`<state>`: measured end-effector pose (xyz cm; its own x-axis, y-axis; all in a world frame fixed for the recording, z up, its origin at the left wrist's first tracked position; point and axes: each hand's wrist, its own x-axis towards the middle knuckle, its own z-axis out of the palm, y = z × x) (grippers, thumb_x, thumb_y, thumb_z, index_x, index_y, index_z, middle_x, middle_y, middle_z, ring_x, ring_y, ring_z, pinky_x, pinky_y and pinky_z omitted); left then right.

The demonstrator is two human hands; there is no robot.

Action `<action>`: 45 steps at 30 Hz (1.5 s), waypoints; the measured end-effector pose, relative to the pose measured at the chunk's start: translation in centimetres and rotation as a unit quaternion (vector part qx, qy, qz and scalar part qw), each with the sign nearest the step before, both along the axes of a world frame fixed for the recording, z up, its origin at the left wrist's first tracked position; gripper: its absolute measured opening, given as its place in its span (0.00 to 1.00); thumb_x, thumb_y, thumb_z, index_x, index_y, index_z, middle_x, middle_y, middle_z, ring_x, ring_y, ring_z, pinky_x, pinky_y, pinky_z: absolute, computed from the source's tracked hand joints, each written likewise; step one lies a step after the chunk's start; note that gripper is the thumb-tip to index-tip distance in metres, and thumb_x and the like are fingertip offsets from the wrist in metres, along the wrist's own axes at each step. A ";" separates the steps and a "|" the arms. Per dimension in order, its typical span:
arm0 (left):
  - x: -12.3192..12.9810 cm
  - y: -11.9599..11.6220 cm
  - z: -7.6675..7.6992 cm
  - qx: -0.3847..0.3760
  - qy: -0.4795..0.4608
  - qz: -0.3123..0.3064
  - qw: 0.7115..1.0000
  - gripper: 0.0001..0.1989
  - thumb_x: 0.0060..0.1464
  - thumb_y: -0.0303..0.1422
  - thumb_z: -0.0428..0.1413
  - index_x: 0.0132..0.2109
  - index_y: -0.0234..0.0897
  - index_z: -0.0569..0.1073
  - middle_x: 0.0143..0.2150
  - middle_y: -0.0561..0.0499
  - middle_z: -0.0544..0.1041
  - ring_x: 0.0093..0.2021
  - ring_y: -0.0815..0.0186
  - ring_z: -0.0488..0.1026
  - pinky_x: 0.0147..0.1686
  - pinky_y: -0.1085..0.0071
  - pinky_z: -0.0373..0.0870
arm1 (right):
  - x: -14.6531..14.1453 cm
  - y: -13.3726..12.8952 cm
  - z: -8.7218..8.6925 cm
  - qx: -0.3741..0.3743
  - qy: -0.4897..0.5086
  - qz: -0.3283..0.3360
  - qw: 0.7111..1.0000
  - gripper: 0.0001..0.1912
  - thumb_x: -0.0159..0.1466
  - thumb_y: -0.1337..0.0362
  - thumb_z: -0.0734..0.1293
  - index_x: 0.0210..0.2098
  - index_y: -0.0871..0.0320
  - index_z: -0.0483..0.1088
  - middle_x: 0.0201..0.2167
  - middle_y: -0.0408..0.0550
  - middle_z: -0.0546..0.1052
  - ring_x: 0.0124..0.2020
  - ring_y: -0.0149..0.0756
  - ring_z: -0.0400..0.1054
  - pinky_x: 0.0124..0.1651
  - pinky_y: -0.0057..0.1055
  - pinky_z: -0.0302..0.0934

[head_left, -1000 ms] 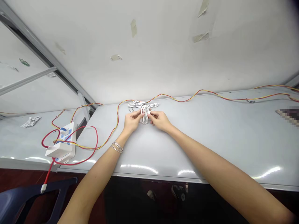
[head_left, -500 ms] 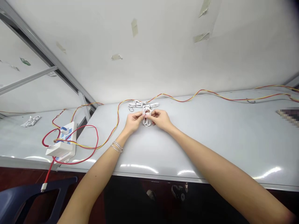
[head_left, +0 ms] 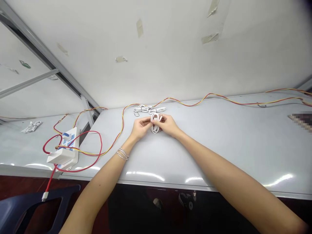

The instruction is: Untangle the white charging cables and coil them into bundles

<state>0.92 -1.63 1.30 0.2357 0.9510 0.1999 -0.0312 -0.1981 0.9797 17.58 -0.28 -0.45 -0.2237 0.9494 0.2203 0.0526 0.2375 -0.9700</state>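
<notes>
Just changed: hands drawn closer together; coil now shorter, more bunched than a sec ago, shifted slightly to the R.
Head view, L hand [head_left: 140,127]: mostly closed, fingers pinching L side of top of white cable coil [head_left: 155,127].
Head view, R hand [head_left: 168,125]: mostly closed, fingers pinching R side of same coil, nearly meeting L hand.
Coil: between both hands, loops hanging below fingers, over grey table [head_left: 219,146]; can't tell if touching it.
Behind hands: loose white cable bundle [head_left: 148,110] on table, just beyond coil.
Along table: red-and-yellow wire [head_left: 185,103] runs behind bundle, R to L, down to white power strip [head_left: 63,154].
Power strip: red cable [head_left: 97,146] looped around it, dropping off table edge.
Far L: small white cable bundle [head_left: 31,126] on table, well apart from hands.
L wrist: thin silver bracelets [head_left: 122,154].
</notes>
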 end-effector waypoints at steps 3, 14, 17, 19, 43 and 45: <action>0.1 0.1 -0.2 -0.012 0.005 0.008 1.000 0.19 0.47 0.38 0.66 0.45 0.32 0.79 0.45 0.41 0.81 0.41 0.58 0.79 0.46 0.59 0.75 | 0.0 0.0 0.0 0.001 0.001 0.002 1.000 0.19 0.57 0.47 0.71 0.29 0.58 0.68 0.23 0.42 0.72 0.24 0.31 0.65 0.26 0.27 0.59; -0.2 0.9 -0.8 -0.007 0.018 0.075 0.997 0.16 0.46 0.33 0.65 0.42 0.33 0.75 0.39 0.44 0.80 0.37 0.63 0.78 0.39 0.67 0.74 | -0.2 0.1 0.0 -0.007 0.031 0.028 0.999 0.22 0.57 0.47 0.72 0.38 0.60 0.74 0.28 0.46 0.76 0.24 0.30 0.64 0.26 0.27 0.58; -0.2 0.9 -0.9 -0.011 0.013 0.078 0.997 0.15 0.45 0.33 0.66 0.41 0.33 0.75 0.37 0.45 0.80 0.35 0.65 0.77 0.38 0.69 0.74 | -0.2 0.0 0.1 -0.015 0.032 0.029 0.999 0.21 0.56 0.48 0.72 0.37 0.61 0.74 0.26 0.46 0.76 0.22 0.29 0.63 0.25 0.27 0.58; -0.2 0.8 -0.9 -0.013 0.008 0.074 0.997 0.16 0.45 0.33 0.66 0.41 0.32 0.75 0.37 0.45 0.80 0.35 0.65 0.77 0.37 0.70 0.74 | -0.2 0.0 0.1 -0.012 0.028 0.021 0.999 0.21 0.57 0.48 0.72 0.35 0.61 0.73 0.26 0.46 0.75 0.23 0.30 0.64 0.26 0.27 0.59; -0.3 0.5 -0.3 -0.006 0.015 0.083 0.996 0.18 0.43 0.37 0.70 0.34 0.33 0.71 0.31 0.47 0.80 0.31 0.67 0.77 0.34 0.71 0.73 | -0.3 -0.2 0.3 0.028 -0.012 -0.006 1.000 0.18 0.58 0.50 0.70 0.35 0.59 0.70 0.24 0.43 0.71 0.23 0.29 0.61 0.27 0.27 0.57; -0.3 0.6 -0.3 -0.002 0.011 0.088 0.996 0.18 0.42 0.38 0.70 0.34 0.33 0.71 0.32 0.48 0.80 0.31 0.67 0.77 0.34 0.71 0.73 | -0.3 0.0 0.2 0.024 -0.009 -0.001 1.000 0.19 0.57 0.49 0.70 0.35 0.59 0.71 0.24 0.43 0.71 0.23 0.29 0.62 0.27 0.27 0.58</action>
<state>0.59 -1.07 0.98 0.0696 0.9790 0.1917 0.0247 -0.1938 0.9807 17.28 -0.32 -0.28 -0.2269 0.9382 0.2612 0.0697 0.2832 -0.9565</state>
